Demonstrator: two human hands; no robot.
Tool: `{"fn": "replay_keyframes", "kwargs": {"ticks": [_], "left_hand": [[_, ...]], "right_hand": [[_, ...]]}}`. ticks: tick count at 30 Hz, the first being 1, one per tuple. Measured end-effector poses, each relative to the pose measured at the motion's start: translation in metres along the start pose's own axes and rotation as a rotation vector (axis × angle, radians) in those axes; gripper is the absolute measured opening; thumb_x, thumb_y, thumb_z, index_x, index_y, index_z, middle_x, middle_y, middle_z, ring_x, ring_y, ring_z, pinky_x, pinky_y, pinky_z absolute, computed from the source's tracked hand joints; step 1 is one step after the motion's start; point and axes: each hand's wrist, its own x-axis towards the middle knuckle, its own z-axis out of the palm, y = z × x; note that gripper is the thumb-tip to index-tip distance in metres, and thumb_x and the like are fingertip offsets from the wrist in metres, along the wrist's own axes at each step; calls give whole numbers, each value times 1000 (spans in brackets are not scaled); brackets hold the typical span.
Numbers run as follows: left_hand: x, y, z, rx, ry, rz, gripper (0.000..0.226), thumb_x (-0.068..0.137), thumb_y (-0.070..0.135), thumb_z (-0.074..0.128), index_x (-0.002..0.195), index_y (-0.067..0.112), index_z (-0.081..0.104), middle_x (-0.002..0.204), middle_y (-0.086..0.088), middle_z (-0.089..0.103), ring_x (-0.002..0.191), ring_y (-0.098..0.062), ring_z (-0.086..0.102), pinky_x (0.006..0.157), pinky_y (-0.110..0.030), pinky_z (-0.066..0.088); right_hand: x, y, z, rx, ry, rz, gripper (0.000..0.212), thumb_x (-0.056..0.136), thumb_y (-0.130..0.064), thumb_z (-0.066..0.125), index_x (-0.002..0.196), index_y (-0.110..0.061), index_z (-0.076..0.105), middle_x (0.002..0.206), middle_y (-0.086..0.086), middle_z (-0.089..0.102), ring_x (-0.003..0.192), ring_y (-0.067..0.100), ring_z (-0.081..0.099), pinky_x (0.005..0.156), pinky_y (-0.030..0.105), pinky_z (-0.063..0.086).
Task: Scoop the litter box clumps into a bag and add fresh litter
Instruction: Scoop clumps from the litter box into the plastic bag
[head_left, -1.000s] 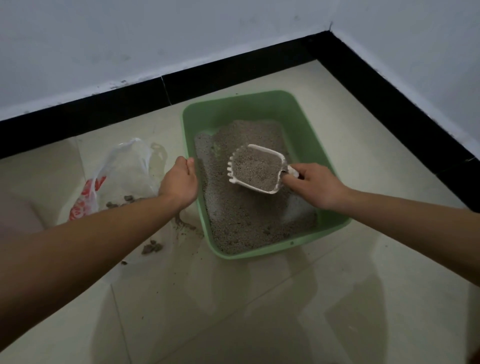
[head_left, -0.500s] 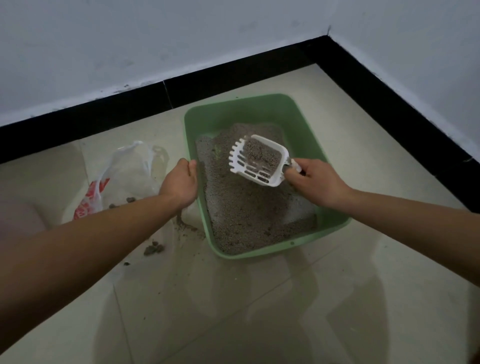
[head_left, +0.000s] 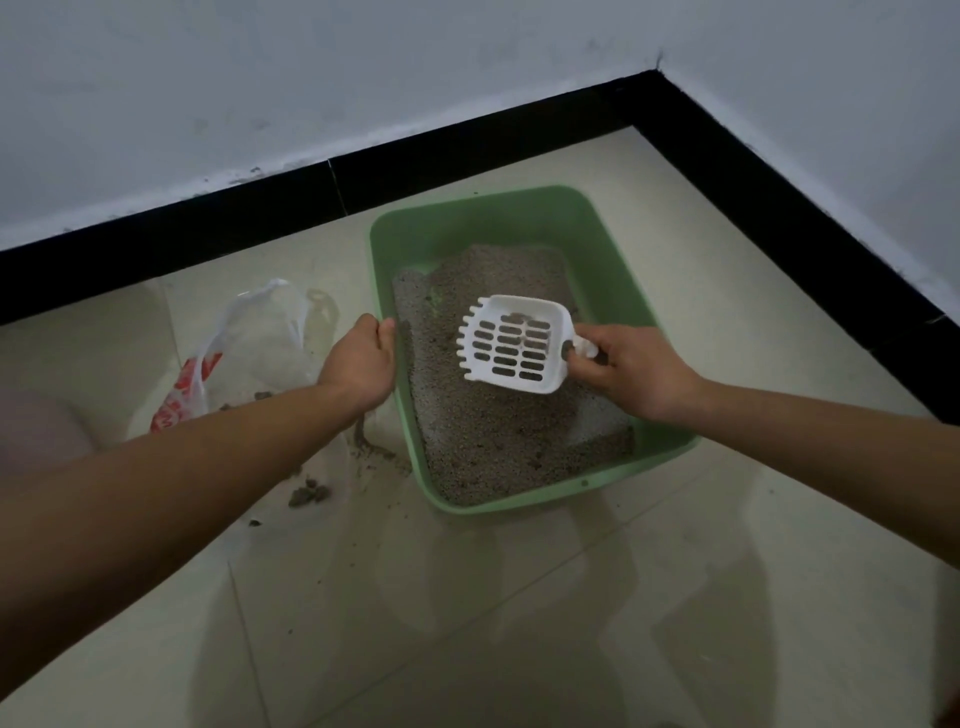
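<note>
A green litter box (head_left: 613, 270) sits on the tiled floor, holding grey litter (head_left: 498, 441). My right hand (head_left: 631, 371) grips the handle of a white slotted scoop (head_left: 514, 343), held above the litter. Only a little litter clings near the scoop's back wall; its slots show open. My left hand (head_left: 361, 358) grips the box's left rim. A clear plastic bag (head_left: 254, 343) with red print lies on the floor left of the box, with a few dark clumps inside.
Dark clumps (head_left: 309, 493) and spilled litter grains (head_left: 374, 452) lie on the floor by the box's left front corner. A black baseboard (head_left: 467, 150) and white walls form a corner behind the box. Glossy tiles stretch toward me.
The scoop was full of litter a second ago; the litter has sifted through its slots, leaving it nearly empty. My left hand has stayed on the rim.
</note>
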Motion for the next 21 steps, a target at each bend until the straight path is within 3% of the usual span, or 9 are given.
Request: {"fn": "replay_keyframes", "kwargs": {"ticks": [7, 10, 14, 18, 21], "left_hand": [[0, 0, 0, -1, 0, -2, 40, 107, 38, 27, 95, 5, 46, 86, -15, 54, 82, -32, 53, 71, -37, 39], [1, 0, -1, 2, 4, -4, 40, 106, 38, 28, 95, 5, 47, 84, -14, 53, 81, -32, 53, 70, -37, 39], [0, 1, -1, 9, 2, -6, 40, 106, 39, 27, 95, 6, 47, 80, -9, 51, 81, -31, 53, 69, -37, 39], [1, 3, -5, 31, -24, -2, 40, 106, 39, 28, 94, 6, 47, 85, -13, 54, 85, -34, 55, 70, -36, 39], [3, 8, -23, 222, -87, 80, 44, 106, 40, 26, 92, 6, 50, 90, -17, 57, 89, -35, 58, 72, -36, 40]], "right_hand": [[-1, 4, 1, -9, -27, -52, 14, 97, -37, 59, 87, -29, 60, 64, -8, 58, 55, -1, 49, 54, 15, 37], [-1, 8, 3, -11, -49, -39, 21, 96, -38, 59, 96, -18, 66, 72, 0, 63, 59, 5, 47, 58, 24, 39], [-2, 5, 0, 32, -49, -45, 20, 96, -39, 59, 102, -22, 69, 72, -6, 64, 57, -2, 50, 55, 16, 39], [-2, 3, 1, 28, -52, -10, 21, 96, -39, 58, 93, -20, 67, 66, -9, 58, 53, -1, 46, 53, 15, 36], [1, -1, 0, 20, -48, 25, 26, 97, -38, 54, 88, -16, 65, 61, -7, 55, 50, 1, 44, 52, 19, 36]]}}
